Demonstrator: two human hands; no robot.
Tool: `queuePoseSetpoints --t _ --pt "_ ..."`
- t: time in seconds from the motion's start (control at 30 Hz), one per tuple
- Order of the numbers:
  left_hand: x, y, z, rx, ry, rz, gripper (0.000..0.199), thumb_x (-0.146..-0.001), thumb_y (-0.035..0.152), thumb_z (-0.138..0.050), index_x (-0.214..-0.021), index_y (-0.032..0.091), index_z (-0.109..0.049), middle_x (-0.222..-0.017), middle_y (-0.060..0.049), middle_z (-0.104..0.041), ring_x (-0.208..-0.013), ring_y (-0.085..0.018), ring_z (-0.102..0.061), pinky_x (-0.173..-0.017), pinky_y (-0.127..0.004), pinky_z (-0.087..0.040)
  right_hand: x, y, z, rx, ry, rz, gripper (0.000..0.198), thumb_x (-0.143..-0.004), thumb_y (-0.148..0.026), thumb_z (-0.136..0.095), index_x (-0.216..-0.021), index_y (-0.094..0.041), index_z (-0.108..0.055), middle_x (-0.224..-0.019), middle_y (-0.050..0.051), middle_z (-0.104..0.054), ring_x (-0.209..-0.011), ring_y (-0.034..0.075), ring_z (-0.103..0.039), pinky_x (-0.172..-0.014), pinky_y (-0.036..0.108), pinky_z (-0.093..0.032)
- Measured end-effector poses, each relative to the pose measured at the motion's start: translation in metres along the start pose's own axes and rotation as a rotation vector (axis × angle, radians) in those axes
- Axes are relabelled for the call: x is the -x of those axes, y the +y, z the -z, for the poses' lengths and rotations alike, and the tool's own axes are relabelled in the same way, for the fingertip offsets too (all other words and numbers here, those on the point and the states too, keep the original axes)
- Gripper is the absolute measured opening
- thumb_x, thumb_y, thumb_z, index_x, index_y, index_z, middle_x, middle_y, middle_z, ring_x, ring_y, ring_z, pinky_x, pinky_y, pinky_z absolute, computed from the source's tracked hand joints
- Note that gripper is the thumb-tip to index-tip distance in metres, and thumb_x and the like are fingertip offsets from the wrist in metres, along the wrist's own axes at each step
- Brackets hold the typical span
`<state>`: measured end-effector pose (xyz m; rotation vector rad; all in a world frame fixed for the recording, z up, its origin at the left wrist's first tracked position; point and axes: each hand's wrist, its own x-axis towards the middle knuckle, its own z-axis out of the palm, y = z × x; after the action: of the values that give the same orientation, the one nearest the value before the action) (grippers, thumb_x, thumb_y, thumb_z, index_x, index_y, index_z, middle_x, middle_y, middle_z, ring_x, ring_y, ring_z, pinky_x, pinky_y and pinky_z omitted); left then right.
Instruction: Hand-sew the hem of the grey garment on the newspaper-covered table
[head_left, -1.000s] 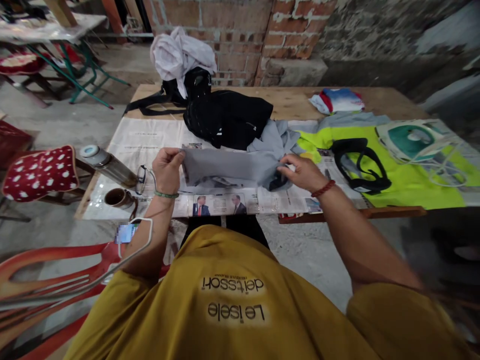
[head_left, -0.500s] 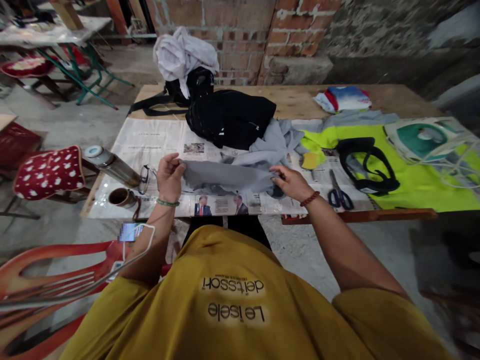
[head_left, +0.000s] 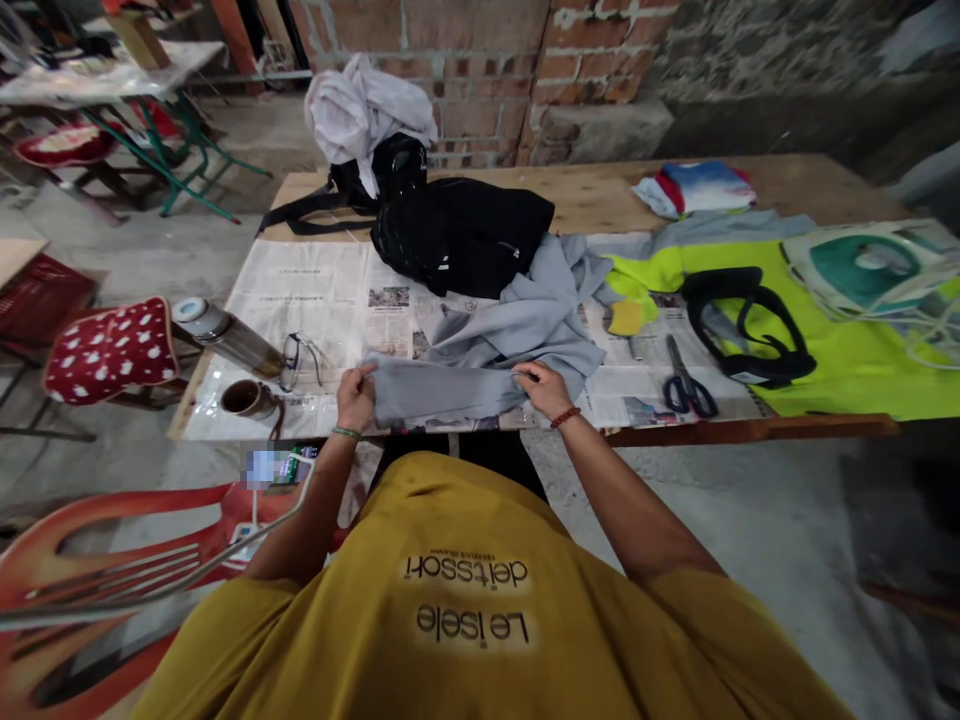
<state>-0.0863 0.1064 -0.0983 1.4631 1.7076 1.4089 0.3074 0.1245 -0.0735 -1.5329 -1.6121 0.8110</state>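
Note:
A grey cloth [head_left: 450, 392] is stretched flat between my hands near the table's front edge. My left hand [head_left: 355, 398] pinches its left end, and my right hand [head_left: 543, 388] is closed on the cloth farther right. More grey fabric lies bunched behind and to the right of the flat strip, reaching the black bag [head_left: 465, 235]. Newspaper sheets [head_left: 300, 290] lie under the cloth. Blue-handled scissors [head_left: 688, 385] rest to the right of my right hand. Eyeglasses [head_left: 292, 362] lie beyond my left hand.
At the left stand a brown cup [head_left: 247, 398] and a bottle [head_left: 225, 335]. On the right are a black strapped headset [head_left: 750, 325], a neon-yellow cloth [head_left: 840, 380] and a green-and-white iron [head_left: 862, 265]. A red chair [head_left: 112, 510] stands at the lower left.
Both hands have come nearer to my body and closer together, bringing the grey cloth's strip down toward the table's front edge. The bunched fabric behind it is now more visible.

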Motion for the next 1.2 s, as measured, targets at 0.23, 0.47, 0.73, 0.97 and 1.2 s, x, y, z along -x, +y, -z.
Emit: queuePoseSetpoints --t 0.23,0.47,0.73,0.97,1.2 --pt "0.007 -0.003 0.011 -0.161 -0.043 -0.148 0.015 -0.081 0.023 -0.057 -0.085 0.021 -0.071 -0.087 -0.005 -0.063 -0.089 -0.022 -0.062 -0.09 -0.038 -0.053 0.016 0.007 -0.008 -0.05 0.077 0.033 0.014 -0.072 -0.03 -0.057 -0.076 -0.023 -0.068 -0.088 0.006 -0.068 -0.088 0.022 -0.061 -0.088 0.036 -0.051" --pt "0.007 -0.004 0.009 -0.163 -0.094 -0.105 0.017 -0.075 0.021 -0.062 -0.091 0.022 -0.069 -0.088 -0.004 -0.062 -0.084 -0.021 -0.061 -0.086 -0.037 -0.053 0.019 0.013 -0.013 -0.089 0.065 0.005 0.013 -0.069 -0.026 -0.052 -0.073 -0.023 -0.065 -0.086 0.005 -0.067 -0.088 0.022 -0.061 -0.089 0.037 -0.05" --pt "0.006 0.0 0.01 -0.122 -0.106 -0.067 0.028 -0.071 0.02 -0.059 -0.096 0.019 -0.073 -0.094 -0.006 -0.059 -0.087 -0.02 -0.06 -0.084 -0.036 -0.054 0.017 0.012 -0.012 -0.078 0.066 -0.015 0.016 -0.067 -0.03 -0.052 -0.073 -0.022 -0.065 -0.086 0.005 -0.067 -0.086 0.022 -0.059 -0.086 0.036 -0.049" --pt "0.006 0.002 0.011 -0.045 -0.133 -0.084 0.03 -0.07 0.025 -0.063 -0.098 0.02 -0.071 -0.123 -0.011 -0.06 -0.101 -0.021 -0.059 -0.086 -0.034 -0.055 0.016 0.014 -0.013 -0.072 0.065 -0.02 0.017 -0.066 -0.032 -0.052 -0.073 -0.023 -0.065 -0.083 0.005 -0.066 -0.085 0.022 -0.059 -0.084 0.035 -0.048" --pt "0.001 -0.012 0.008 0.162 -0.174 0.166 0.048 -0.063 0.036 -0.07 -0.108 0.02 -0.065 -0.085 -0.001 -0.061 -0.076 -0.014 -0.058 -0.07 -0.025 -0.051 0.016 0.015 -0.013 -0.07 0.067 -0.026 0.016 -0.066 -0.033 -0.054 -0.073 -0.024 -0.065 -0.084 0.005 -0.067 -0.086 0.022 -0.06 -0.085 0.035 -0.048"
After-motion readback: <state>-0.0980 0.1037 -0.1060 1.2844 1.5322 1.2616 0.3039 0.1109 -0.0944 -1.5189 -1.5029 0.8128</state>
